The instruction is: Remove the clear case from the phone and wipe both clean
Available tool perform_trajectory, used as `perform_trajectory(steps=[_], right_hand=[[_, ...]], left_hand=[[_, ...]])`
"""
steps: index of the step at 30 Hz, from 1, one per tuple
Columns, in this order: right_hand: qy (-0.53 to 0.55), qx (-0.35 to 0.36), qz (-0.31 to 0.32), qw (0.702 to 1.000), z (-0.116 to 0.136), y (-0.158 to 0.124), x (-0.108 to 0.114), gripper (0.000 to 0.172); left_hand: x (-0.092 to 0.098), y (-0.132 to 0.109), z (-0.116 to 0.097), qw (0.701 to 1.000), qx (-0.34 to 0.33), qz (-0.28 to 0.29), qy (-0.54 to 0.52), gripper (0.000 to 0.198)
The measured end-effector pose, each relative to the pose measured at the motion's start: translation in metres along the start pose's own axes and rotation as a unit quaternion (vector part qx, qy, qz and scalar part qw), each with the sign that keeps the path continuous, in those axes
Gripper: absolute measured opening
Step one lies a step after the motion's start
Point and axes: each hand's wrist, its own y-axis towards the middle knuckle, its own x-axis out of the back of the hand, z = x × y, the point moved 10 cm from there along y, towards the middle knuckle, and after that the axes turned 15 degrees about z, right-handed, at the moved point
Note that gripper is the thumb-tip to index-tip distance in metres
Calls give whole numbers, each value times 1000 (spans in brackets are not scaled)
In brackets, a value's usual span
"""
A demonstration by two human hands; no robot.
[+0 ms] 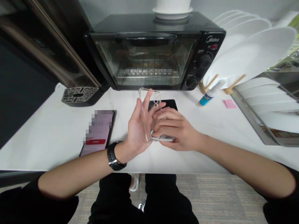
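Plastic phone case [153,101], transparent, held above the table [224,124] in the left hand [139,127], in front of the toaster oven [147,59]. Located at mid-view, top end toward the oven, with 2 round openings near the upper right corner.

State of hands: left hand grasping the phone case, thumb along the left edge, fingers extended. Right hand [178,127] with fingers curled around a pale cloth [163,137], left end of cloth at the lower right edge of the case; contact too small to confirm.

Behind the hands: flat black device [172,104] on the table, partly hidden. Left of the left hand: phone [102,126] with lit screen and red button, display partly pixelated. On the left wrist: black watch [114,157].

Right side of the table: bottle [205,99] with blue label, standing near a wooden rack [235,83] of white plates [252,53]; pink notepad [230,104] just beyond. At far left: dark machine with slotted drip tray [80,95].
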Motion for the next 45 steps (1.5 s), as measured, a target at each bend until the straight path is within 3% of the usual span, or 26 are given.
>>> perform_trajectory(steps=[9, 15, 20, 26, 31, 35, 39, 42, 45], right_hand=[[-110, -114, -46, 986, -24, -8, 10, 7], [-135, -184, -107, 968, -42, -20, 28, 4], [-140, -203, -171, 954, -43, -28, 44, 7], [-101, -203, -184, 956, -39, -28, 47, 4], [-54, -165, -151, 973, -33, -21, 37, 4], [-19, -54, -88, 994, -10, -8, 20, 11], [22, 45, -9, 999, 12, 2, 3, 14], [24, 57, 23, 998, 13, 4, -3, 10], [-23, 31, 17, 999, 4, 2, -2, 8]], left_hand=[[0, 3, 6, 999, 20, 6, 30, 62], [-3, 0, 25, 993, 83, 46, 70, 59], [-7, -2, 39, 984, 138, 74, 81, 61], [-6, -7, 60, 968, 203, 114, 93, 64], [-2, -6, 59, 974, 198, 93, 59, 60], [-2, -2, 41, 991, 128, 45, 0, 59], [-3, -3, 26, 995, 97, 17, 36, 61], [-2, -2, 19, 994, 90, 3, 54, 66], [0, 0, 11, 997, 64, -8, 51, 66]])
